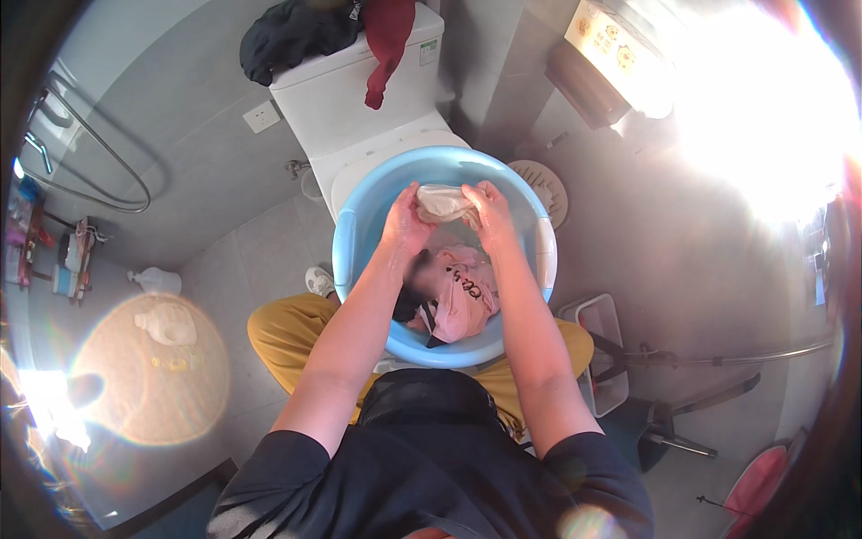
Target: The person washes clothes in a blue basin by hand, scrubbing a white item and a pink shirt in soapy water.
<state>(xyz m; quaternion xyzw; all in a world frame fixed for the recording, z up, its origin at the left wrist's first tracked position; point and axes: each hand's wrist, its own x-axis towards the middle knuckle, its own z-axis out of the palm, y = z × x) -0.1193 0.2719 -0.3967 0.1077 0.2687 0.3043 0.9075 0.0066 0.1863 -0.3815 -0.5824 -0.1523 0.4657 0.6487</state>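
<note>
A light blue plastic basin (431, 357) stands between my knees, against the front of a white toilet. Over its far half, my left hand (409, 222) and my right hand (490, 209) hold a small cream-white cloth (443, 202) stretched between them, one at each end. My fingers close on its edges. Below the cloth, in the near half of the basin, lies a heap of wet laundry: a pink garment (465, 303) with dark lettering, and dark fabric (405, 304) at its left. The water around the laundry is partly hidden by my forearms.
Dark clothing (296, 37) and a dark red garment (390, 47) lie on the toilet tank (337, 81). White plastic jugs (168, 325) stand on the floor at left. A round slatted item (542, 188) and a white-framed basket (609, 323) are at right. Glare hides the upper right.
</note>
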